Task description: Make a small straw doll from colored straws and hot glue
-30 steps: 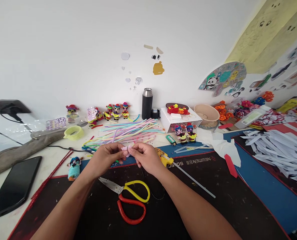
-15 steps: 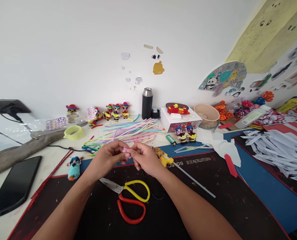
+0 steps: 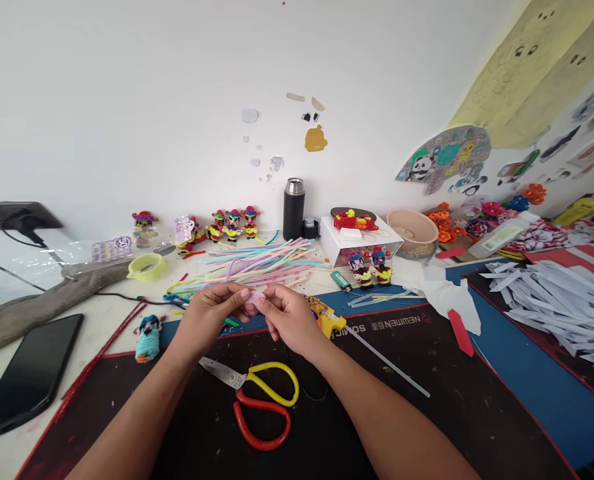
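Observation:
Between my two hands is a small lilac-pink piece (image 3: 254, 299), its colour like the pipe cleaners behind; most of it is hidden by fingers. My left hand (image 3: 215, 308) pinches its left side with thumb and forefinger. On the right side, my right hand (image 3: 287, 313) is closed on it in the same way. Scissors (image 3: 247, 385) with one yellow and one red handle lie below my hands, blades pointing left. A heap of pastel pipe cleaners (image 3: 261, 260) lies just beyond. Beside my right hand rests a yellow glue gun (image 3: 331, 321) with a long glue stick.
A turquoise-wrapped doll (image 3: 148, 339) stands left of my left forearm, near a black phone (image 3: 31, 373). Several small dolls (image 3: 233, 225) line the wall by a black flask (image 3: 293, 210). A white box (image 3: 361, 237) and paper strips (image 3: 551, 303) are at right.
My fingers have shifted on the lilac-pink piece, and more of its flat surface shows between them. My left hand has moved slightly left. The surrounding things stay put.

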A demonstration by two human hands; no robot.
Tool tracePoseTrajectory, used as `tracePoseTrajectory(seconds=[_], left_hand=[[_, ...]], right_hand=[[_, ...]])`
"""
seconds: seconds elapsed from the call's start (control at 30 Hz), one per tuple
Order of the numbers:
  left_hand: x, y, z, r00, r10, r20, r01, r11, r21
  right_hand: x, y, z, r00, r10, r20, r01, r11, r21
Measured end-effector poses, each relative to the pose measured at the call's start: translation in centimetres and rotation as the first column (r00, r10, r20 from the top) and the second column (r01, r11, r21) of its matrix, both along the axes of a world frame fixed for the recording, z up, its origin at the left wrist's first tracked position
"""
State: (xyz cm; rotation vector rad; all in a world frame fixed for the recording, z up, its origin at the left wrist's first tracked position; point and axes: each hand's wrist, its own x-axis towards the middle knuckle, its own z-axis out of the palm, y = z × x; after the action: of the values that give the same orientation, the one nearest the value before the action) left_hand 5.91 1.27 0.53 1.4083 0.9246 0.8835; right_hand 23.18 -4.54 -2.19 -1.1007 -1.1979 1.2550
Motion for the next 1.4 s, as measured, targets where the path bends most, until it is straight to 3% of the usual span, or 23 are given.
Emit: tracePoseTrajectory(seconds=[0.13,0.37,0.6,0.87,1.13,1.33,1.4], left_hand=[[0.0,-0.2,0.3,0.996,0.045,-0.075,-0.037,0.994,0.107],[-0.1,-0.9,0.6,0.987,0.021,-0.156,0.017,0.972,0.233],[-0.3,-1.2,0.2,0.936,0.071,-0.345,0.112,0.868,0.483],[-0.2,-1.4,0.2,0.941,0.097,-0.323,0.047,0.911,0.409],[-0.2,-1.2,0.7,0.937,0.107,-0.334,0.042,0.911,0.411],[-0.3,-0.9,1.0,0.974,-0.099,-0.201,0.148,0.958,0.244],[-0.1,-0.9,0.9,0.983,-0.108,-0.149,0.133,0.976,0.171]], right_hand=[[0.1,0.0,0.3,1.0,0.005,0.009,-0.005,1.0,-0.001],[0.0,-0.1,0.6,0.999,-0.036,-0.033,0.036,0.999,-0.016],[-0.1,-0.1,0.4,0.997,-0.04,-0.065,0.039,0.999,-0.02],[-0.1,-0.1,0.6,0.99,-0.047,-0.137,0.04,0.998,-0.049],[0.1,-0.3,1.1,0.994,0.044,-0.1,-0.054,0.995,-0.09],[0.2,-0.3,0.7,0.999,0.041,-0.02,-0.042,0.998,-0.048],[0.1,-0.2,0.5,1.0,0.002,0.017,-0.002,1.0,-0.026]])
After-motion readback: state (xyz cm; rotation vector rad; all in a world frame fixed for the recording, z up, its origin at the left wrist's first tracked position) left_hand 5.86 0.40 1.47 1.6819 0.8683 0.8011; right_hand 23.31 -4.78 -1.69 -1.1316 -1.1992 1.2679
